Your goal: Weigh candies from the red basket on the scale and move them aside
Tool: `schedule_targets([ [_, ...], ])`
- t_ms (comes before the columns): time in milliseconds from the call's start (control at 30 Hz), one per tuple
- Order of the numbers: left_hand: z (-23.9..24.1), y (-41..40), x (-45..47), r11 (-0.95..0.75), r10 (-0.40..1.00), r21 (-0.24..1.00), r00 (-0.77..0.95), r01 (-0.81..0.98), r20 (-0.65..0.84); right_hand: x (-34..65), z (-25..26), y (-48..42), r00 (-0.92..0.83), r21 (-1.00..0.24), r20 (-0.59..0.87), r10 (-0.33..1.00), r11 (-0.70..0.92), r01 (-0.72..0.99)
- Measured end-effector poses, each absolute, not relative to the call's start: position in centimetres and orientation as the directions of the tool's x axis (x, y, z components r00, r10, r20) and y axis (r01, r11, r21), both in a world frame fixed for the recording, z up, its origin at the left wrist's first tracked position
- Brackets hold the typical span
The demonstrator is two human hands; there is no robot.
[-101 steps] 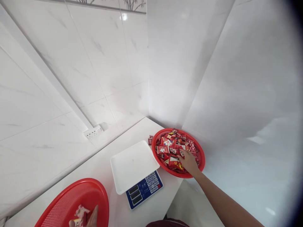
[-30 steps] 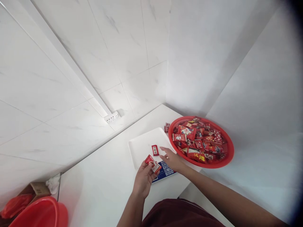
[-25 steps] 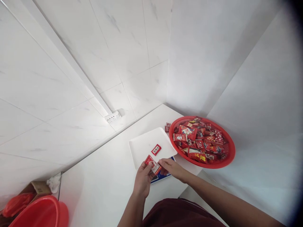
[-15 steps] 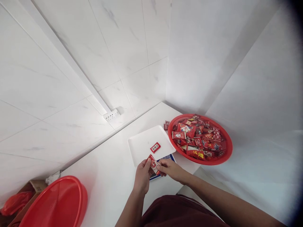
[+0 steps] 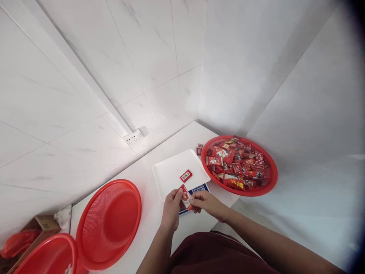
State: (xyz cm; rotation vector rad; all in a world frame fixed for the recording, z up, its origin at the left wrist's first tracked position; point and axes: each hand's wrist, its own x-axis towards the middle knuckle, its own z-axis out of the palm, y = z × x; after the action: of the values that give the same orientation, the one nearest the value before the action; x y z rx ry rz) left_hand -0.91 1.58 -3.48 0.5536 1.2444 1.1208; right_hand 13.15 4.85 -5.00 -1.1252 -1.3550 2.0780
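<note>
A small red-and-white snack packet [image 5: 186, 197] is pinched between my two hands. My left hand [image 5: 172, 207] grips its left edge, and my right hand [image 5: 205, 203] holds its lower right side, both closed. Just beyond them lies a single red snack packet [image 5: 186, 176] with a pale label, on a white tray [image 5: 165, 171]. Partly covered by the tray and my hands is a blue panel with number keys [image 5: 199, 188]. To the right, a red basket [image 5: 273, 179] is heaped with mixed red snack packets [image 5: 238, 167].
A red mesh basket [image 5: 110, 224] with nothing visible in it lies on the white table [image 5: 155, 220] at left. Another red basket [image 5: 48, 255] is lower left, near a cardboard box [image 5: 47, 224]. Loose packets [image 5: 199, 148] lie behind the full basket. A wall socket [image 5: 133, 137] is above the table.
A red mesh basket now lies on the left of the table, and the other red basket there has shifted down and left. Both hands keep the packet almost in place.
</note>
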Motion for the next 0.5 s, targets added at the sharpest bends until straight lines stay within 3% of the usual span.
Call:
schedule_targets([
  [233,-5.6,2.4,-1.9,0.450,0.852,0.812,-0.095,-0.371,-0.515,14.1,-7.2,5.2,-0.535,-0.904,-0.423,0.731,-0.381,0.194],
  [400,-7.4,3.4,-3.9,0.518,0.750,0.767,-0.231,-0.378,-0.620,18.2,-9.3,7.6,-0.278,-0.852,-0.277,0.920,-0.102,0.514],
  [500,-7.6,2.8,-4.2,0.598,0.703,0.725,-0.210,-0.342,-0.680,22.2,-10.3,9.7,-0.058,-0.764,-0.215,0.975,-0.131,0.632],
])
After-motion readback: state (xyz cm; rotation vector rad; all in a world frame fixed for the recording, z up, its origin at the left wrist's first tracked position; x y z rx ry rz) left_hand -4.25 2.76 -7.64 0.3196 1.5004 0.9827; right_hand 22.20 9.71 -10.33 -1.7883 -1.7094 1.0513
